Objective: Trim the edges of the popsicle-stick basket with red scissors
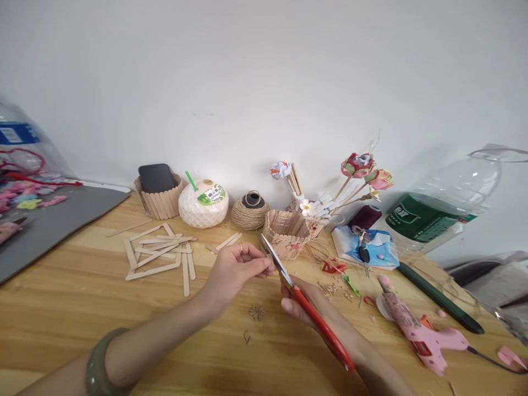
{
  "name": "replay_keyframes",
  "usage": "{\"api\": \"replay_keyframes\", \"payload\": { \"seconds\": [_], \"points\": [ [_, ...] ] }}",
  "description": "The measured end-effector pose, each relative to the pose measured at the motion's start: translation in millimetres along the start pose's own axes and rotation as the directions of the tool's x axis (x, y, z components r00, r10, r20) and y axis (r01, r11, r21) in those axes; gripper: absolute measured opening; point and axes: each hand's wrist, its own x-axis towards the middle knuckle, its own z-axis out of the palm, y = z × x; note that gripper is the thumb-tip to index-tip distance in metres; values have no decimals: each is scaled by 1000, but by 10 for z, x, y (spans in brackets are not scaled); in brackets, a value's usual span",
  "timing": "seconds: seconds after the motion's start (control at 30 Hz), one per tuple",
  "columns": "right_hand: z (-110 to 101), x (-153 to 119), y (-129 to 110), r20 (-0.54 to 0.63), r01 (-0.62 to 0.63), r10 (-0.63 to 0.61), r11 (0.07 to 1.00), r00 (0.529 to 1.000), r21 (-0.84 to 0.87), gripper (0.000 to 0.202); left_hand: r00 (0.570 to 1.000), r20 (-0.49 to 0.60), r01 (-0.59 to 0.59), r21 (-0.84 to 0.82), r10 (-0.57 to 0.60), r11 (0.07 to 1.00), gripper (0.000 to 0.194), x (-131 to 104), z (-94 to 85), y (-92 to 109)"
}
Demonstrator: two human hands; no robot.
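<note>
Your left hand [243, 269] is closed in a fingertip pinch on a small light-brown piece [270, 263], held up above the worktop [231, 357]. Your right hand [307, 302] is curled round the red-handled scissors [303, 300], their blades pointing away from you, beside that piece. A small starburst-shaped bundle [256, 313] lies below your hands. The craft-stick basket [286, 236] stands just beyond the scissor tips.

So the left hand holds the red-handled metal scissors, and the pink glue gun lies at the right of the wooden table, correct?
Wrong hand: the head view shows the red-handled metal scissors in the right hand. The pink glue gun does lie at the right of the wooden table.
</note>
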Motion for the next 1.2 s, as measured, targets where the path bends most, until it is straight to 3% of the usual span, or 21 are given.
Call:
{"api": "replay_keyframes", "payload": {
  "seconds": [0.4,0.7,1.2],
  "points": [
    [-22,-16,-30,-62,-69,62,991,996,-112,53,998,10,-57,115,57,992,7,47,-36,80],
    [-48,2,-7,-42,-89,83,982,996,-167,49,997,-20,-74,215,80,974,3,62,-53,78],
    [-50,18,36,-79,-96,80,968,994,-232,43,996,3,-86,238,87,968,1,100,-89,84]
  ]
}}
